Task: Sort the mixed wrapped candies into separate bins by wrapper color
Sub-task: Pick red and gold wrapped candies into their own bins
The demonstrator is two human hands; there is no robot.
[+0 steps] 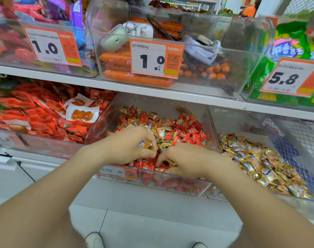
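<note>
Over the middle bin (102, 122) of mixed candies (181, 129), red and gold, the left hand (131, 144) grips a gold candy (144, 144) in curled fingers, the right hand (184, 160) pinches a gold wrapper (170, 162) among red ones at the front, and the adjoining right bin (242, 126) holds only gold sweets (260, 158).

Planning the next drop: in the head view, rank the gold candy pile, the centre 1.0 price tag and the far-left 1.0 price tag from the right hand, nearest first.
From the right hand:
1. gold candy pile, next bin on its right.
2. centre 1.0 price tag, upper shelf, above.
3. far-left 1.0 price tag, upper shelf, far left.
</note>
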